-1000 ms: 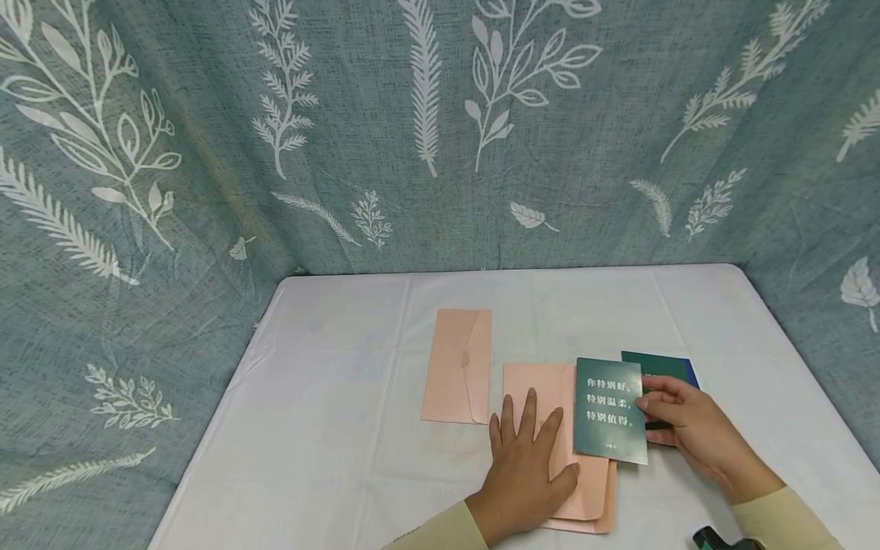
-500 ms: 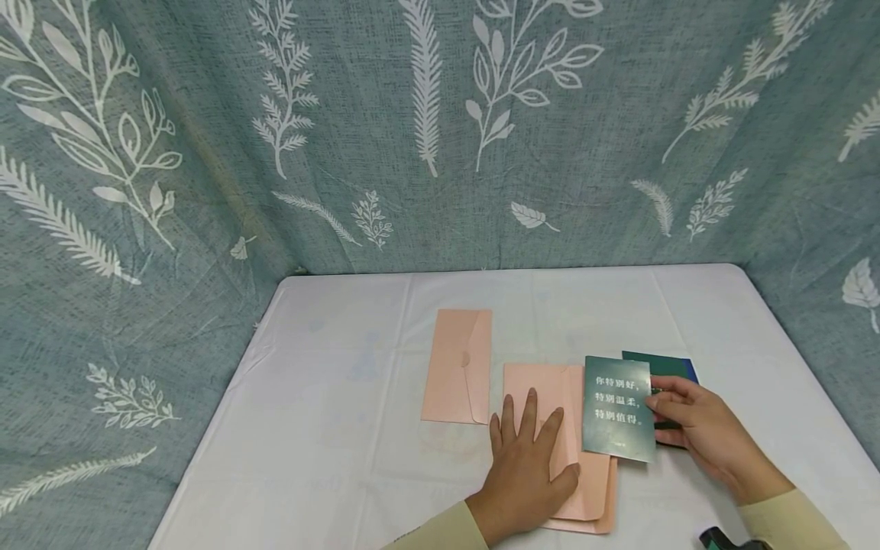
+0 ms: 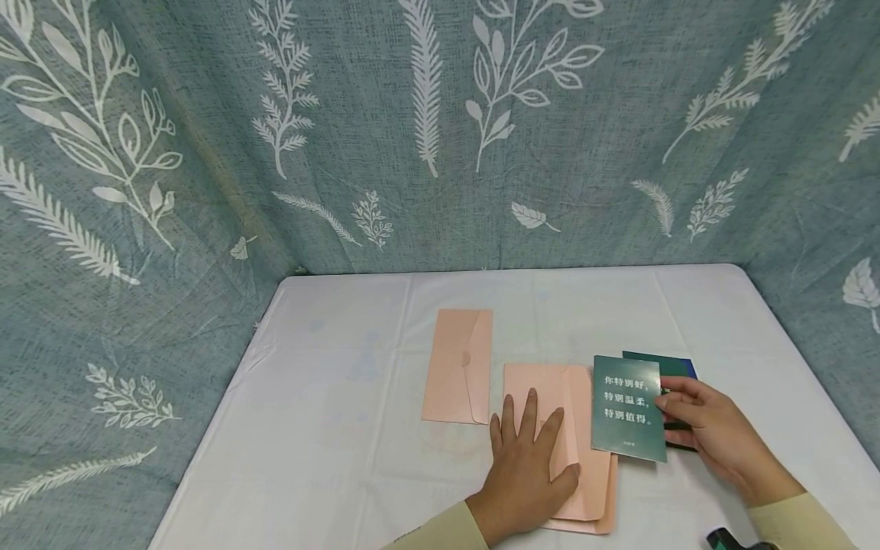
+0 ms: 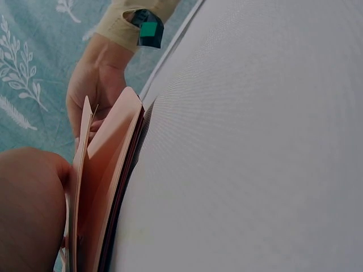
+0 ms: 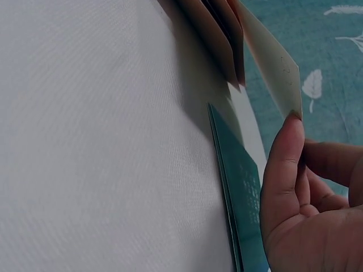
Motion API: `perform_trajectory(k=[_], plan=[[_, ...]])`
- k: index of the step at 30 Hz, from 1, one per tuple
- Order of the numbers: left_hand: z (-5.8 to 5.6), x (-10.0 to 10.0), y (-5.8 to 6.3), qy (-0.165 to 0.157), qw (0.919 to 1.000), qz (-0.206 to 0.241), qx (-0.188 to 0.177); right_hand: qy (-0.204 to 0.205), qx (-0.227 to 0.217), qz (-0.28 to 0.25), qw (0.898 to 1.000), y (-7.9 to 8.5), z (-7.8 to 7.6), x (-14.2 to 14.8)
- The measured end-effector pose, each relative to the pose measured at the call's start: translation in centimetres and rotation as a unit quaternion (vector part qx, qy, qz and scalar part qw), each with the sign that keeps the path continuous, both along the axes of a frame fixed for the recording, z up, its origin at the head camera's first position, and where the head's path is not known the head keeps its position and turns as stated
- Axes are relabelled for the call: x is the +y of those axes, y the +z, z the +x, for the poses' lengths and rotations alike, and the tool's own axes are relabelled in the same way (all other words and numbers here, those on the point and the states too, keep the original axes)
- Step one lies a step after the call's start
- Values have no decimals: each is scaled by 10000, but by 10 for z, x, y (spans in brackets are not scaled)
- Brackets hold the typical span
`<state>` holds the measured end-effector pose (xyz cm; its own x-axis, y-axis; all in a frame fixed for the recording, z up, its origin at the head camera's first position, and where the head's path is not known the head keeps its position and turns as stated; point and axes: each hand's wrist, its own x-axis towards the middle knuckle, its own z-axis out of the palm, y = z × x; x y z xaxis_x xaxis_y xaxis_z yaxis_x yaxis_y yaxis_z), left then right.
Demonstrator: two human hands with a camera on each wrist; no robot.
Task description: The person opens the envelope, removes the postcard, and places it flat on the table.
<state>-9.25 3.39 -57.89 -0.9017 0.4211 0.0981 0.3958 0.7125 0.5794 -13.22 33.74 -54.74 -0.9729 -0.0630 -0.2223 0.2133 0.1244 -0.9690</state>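
Note:
My left hand (image 3: 528, 483) lies with spread fingers on a small stack of pink envelopes (image 3: 590, 496). In the left wrist view, the envelopes (image 4: 116, 141) stand apart at one end, showing a gap between layers. My right hand (image 3: 718, 431) pinches the right edge of a dark green card (image 3: 627, 431) printed with white characters. The card's left part hangs over the right edge of the envelopes. Seen from the right wrist, the card's pale back (image 5: 275, 65) faces the camera, its corner between thumb and finger. More green cards (image 3: 656, 359) lie partly hidden under the right hand.
Another pink envelope (image 3: 457, 367) lies flap side up, left of and behind the stack. A white cloth (image 3: 330, 412) covers the table. Behind it and at both sides hangs a teal leaf-patterned curtain (image 3: 385, 137). A black strap-like item (image 3: 736, 539) shows near the right sleeve.
My right hand has drawn the green card a little to the right, uncovering more of the envelopes' right side. My left hand has stayed in place on the stack.

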Motion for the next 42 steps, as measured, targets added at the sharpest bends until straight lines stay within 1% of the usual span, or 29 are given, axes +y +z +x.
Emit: perform_trajectory(k=[7,10,19,24,33,42], plan=[[0,0,0,3,10000,-25,0,-22,-21,124,9999,-1,1,6],[0,0,-1,12,10000,-36,19,-54,-9,95,9999,-2,1,9],[0,-1,-1,-9,10000,-44,21,-336,48,-519,9981,-6,2,21],[1,-1,-2,1,10000,-78,34,-440,160,-702,9964,-5,2,27],[1,-1,-1,-1,9999,-89,76,-582,116,-576,9966,-7,0,37],[0,-1,-1,-36,10000,-25,54,-574,66,-322,9978,-9,-1,49]])
